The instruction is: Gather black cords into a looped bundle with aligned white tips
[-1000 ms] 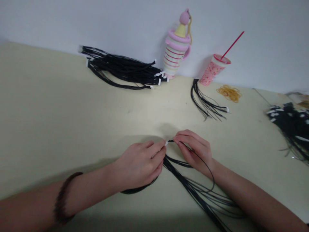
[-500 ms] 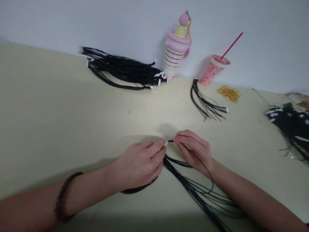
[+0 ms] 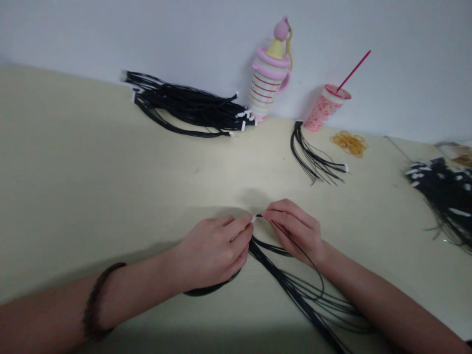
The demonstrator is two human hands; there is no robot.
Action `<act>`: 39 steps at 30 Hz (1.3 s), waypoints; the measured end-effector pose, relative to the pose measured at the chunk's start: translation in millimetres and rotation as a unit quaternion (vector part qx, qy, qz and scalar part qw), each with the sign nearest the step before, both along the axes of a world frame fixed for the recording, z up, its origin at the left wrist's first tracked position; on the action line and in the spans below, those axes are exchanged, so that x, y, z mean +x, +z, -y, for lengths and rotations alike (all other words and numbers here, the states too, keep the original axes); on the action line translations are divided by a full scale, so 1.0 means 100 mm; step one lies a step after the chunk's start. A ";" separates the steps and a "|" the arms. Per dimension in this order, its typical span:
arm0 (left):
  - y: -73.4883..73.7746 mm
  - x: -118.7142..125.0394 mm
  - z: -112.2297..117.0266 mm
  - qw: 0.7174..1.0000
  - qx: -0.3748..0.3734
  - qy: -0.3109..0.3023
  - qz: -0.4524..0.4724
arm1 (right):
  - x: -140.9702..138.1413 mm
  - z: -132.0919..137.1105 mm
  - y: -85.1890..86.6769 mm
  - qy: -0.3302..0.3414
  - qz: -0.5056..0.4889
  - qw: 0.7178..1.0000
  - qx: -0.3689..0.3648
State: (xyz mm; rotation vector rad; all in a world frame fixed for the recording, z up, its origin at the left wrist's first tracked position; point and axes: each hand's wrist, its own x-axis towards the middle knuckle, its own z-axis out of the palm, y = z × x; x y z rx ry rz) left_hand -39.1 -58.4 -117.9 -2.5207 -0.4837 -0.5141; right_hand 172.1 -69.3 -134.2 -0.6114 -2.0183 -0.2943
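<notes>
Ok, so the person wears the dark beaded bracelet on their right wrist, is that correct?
No, that side is wrong: the head view shows the dark beaded bracelet on the person's left arm.

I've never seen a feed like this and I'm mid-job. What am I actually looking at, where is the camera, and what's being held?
There's no machine here: these are a person's two bare hands, filmed by one camera worn on their head, looking forward and down. The left hand pinches a small white end piece on thin black wires, and the right hand holds those wires just beside it. Farther along the pale tabletop lie a large wire bundle, a smaller wire bundle, a wire pile, yellow rubber bands and a pink cup.
</notes>
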 end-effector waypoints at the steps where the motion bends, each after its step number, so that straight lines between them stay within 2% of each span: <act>1: 0.00 0.00 0.00 1.000 0.001 0.001 0.000 | 0.00 0.00 0.00 -0.003 0.005 1.000 -0.001; 8: 0.00 0.00 0.00 1.000 0.002 0.000 0.004 | -0.05 -0.10 0.02 0.009 0.014 0.999 -0.031; 12: 0.00 0.01 0.00 1.000 0.001 -0.002 0.010 | -0.07 -0.09 0.02 -0.025 -0.026 0.998 -0.053; 16: 0.00 0.01 0.00 1.000 -0.004 -0.004 0.008 | -0.06 -0.07 0.02 -0.030 -0.013 0.997 -0.068; 39: 0.00 0.01 0.01 1.000 0.001 -0.004 0.006 | -0.08 -0.09 -0.01 -0.036 0.006 0.998 -0.044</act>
